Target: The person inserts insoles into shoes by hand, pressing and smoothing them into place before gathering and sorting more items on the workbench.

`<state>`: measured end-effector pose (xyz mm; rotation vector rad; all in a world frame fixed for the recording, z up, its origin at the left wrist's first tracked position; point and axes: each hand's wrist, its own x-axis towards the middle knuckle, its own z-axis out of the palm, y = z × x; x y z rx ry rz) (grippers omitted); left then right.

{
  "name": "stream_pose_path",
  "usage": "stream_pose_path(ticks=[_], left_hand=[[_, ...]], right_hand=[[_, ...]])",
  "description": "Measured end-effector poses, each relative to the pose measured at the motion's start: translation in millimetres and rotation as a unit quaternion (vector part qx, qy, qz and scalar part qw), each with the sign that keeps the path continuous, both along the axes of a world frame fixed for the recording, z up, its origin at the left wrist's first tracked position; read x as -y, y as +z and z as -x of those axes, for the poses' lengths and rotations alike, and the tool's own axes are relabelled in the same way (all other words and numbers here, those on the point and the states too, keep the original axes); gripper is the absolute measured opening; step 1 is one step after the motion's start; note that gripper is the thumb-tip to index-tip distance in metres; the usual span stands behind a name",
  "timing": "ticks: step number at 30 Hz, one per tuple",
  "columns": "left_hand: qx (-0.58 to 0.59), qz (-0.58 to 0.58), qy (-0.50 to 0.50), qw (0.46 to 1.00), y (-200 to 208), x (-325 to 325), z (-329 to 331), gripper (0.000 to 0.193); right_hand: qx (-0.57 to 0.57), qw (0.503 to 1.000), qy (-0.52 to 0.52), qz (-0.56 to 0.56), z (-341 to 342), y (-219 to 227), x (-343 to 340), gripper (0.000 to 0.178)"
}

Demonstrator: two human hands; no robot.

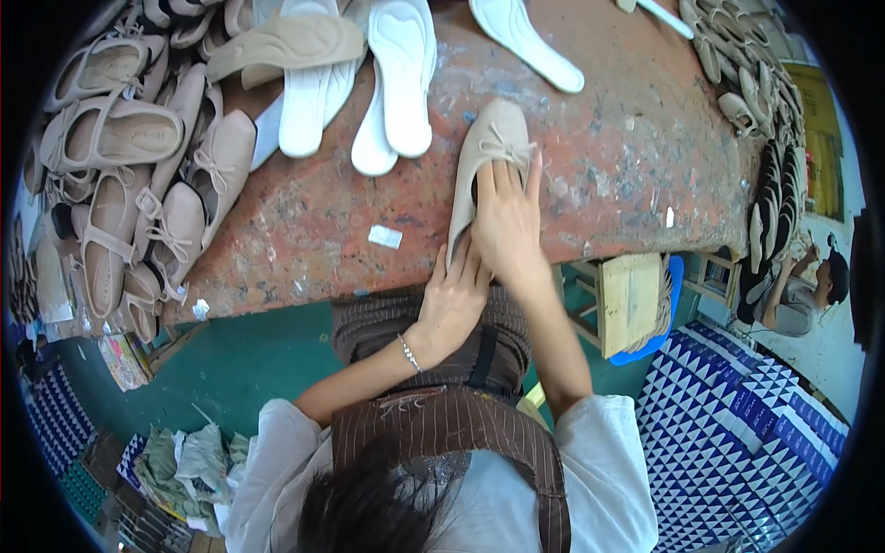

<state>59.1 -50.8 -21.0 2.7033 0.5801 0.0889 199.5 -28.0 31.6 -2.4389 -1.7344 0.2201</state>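
A beige ballet flat (502,124) with a small bow lies on the worn reddish table, toe pointing away from me. My right hand (509,217) reaches into its opening; the fingertips are hidden inside the shoe, and the thumb rests along its right side near the bow. At the heel end, by the table's front edge, my left hand (454,300) holds the back of the shoe, its fingers pressed against the heel. White insoles (403,83) lie beyond the shoe to the left, and another white insole (535,51) lies at the far side.
A heap of beige shoes (129,138) covers the table's left end. More shoes (737,55) line the far right. A wooden stool (631,304) stands below the table's front edge. Blue-and-white patterned boxes (728,415) are stacked at right. Another person (797,295) sits beyond them.
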Motion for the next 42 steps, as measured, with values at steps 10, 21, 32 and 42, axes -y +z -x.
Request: stream_pose_path(ticks=[10, 21, 32, 42], left_hand=[[0.009, 0.028, -0.001, 1.000, 21.8, -15.1, -6.6, 0.045], [0.321, 0.067, 0.324, 0.888, 219.9, -309.3, 237.3, 0.035], [0.198, -0.369, 0.131, 0.899, 206.4, -499.7, -1.5, 0.035], [0.083, -0.095, 0.345, 0.930, 38.7, -598.7, -177.2, 0.016]], right_hand=[[0.078, 0.994, 0.026, -0.078, -22.2, -14.0, -17.6, 0.020], [-0.084, 0.964, -0.097, -0.233, -167.8, -34.3, -92.1, 0.048], [-0.400, 0.842, -0.275, -0.235, -181.9, -9.2, -51.9, 0.041], [-0.577, 0.695, -0.243, -0.352, -198.3, 4.2, 49.4, 0.036]])
